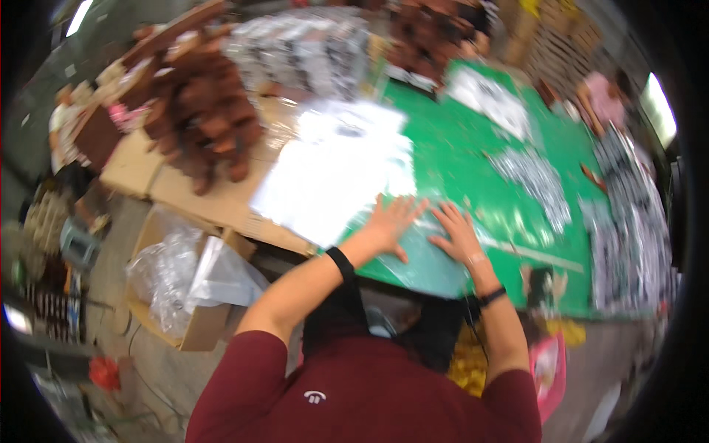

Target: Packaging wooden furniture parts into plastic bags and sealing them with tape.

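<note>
Both hands lie side by side near the front edge of a green tabletop. My left hand is spread, its fingers pointing away from me. Close beside it, my right hand also has its fingers stretched out and apart. Beneath and between them is a translucent pale plastic sheet or bag; blur hides its exact kind. Neither hand grips anything. Left of my left hand, a spread of white sheets, partly washed out by glare, covers the table's left part.
Dark reddish-brown pieces are piled on cardboard at the left. Plastic-wrapped stacks stand behind. Clear packets and grey-white bundles lie right. An open carton holds plastic film. A person in pink is at the far right.
</note>
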Demonstrator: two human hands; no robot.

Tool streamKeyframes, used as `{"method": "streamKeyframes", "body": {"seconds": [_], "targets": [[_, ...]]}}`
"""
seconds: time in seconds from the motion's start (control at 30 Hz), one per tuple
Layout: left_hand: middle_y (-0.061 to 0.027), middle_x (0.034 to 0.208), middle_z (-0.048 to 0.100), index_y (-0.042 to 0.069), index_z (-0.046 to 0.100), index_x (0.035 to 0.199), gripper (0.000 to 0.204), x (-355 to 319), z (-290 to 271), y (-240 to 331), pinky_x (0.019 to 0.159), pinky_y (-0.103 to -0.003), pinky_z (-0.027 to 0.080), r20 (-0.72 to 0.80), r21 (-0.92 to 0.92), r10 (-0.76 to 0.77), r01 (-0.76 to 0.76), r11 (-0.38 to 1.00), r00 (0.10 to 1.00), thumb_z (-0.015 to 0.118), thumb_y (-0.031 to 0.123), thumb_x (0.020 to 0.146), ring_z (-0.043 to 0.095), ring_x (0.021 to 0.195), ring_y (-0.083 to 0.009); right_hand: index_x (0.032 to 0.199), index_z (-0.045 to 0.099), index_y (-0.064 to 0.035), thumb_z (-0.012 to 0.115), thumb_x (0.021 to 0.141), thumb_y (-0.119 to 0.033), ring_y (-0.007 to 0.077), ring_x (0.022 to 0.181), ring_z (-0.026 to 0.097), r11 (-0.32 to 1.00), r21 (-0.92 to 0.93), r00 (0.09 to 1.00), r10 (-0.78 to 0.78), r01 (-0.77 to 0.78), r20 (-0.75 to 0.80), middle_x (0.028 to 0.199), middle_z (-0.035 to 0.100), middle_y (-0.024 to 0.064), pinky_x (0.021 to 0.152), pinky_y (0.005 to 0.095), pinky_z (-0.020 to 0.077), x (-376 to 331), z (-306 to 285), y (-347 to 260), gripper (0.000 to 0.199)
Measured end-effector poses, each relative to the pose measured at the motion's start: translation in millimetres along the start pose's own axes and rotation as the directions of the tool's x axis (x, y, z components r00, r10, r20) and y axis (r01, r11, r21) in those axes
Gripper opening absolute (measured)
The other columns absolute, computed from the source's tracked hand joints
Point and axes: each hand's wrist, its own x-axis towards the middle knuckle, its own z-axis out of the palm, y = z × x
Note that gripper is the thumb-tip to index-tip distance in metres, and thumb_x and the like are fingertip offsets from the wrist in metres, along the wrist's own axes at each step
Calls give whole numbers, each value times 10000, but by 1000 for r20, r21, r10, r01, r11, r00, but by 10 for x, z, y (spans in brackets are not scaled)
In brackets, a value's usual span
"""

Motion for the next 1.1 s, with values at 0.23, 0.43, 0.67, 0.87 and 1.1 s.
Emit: {"method": "streamKeyframes", "body": {"seconds": [0.23,0.43,0.67,0.87,1.1], "targets": [[-98,1208,655,158,540,1378,557,-792,-1251,-907,876,-386,516,-411,-561,-384,102,821,827,711,381,897,637,1068,-227,1411,542,-182,749,797,-429,380,1455,299,999,-12,995,38,-39,-94,1522,414,179,1155,657,122,56,-4,108,694],[-13,931,669,70,638,1133,257,-1644,-2564,-1450,687,-225,520,-487,-837,-733,-12,548,475,600,287,1001,632,794,-77,1395,547,-147,760,784,-428,390,1456,287,996,56,993,68,-63,-93,1503,420,214,1152,667,103,85,45,135,706],[-24,939,677,81,629,1197,299,-2336,-3301,-1815,693,-235,524,-637,-717,-707,101,690,308,599,301,996,634,808,-83,1129,705,-51,719,868,-269,270,1013,650,944,330,985,39,19,-169,1129,682,157,898,396,491,326,-566,-210,341],[-53,919,668,17,648,1091,197,-2098,-2695,-1550,728,-286,512,-773,-444,-492,214,870,400,631,131,931,628,794,-122,1219,632,-34,570,1008,-272,92,805,633,676,687,950,-66,268,-306,950,682,15,716,238,510,1730,-2093,-1617,323],[-143,1032,689,64,691,1146,270,-1996,-1292,-1088,850,-385,519,-602,-473,-484,204,857,635,675,107,879,661,949,-330,1419,452,-67,553,1010,-423,201,1014,666,495,838,974,-96,227,-207,1228,612,104,851,314,538,3333,-2133,-2654,552]]}}
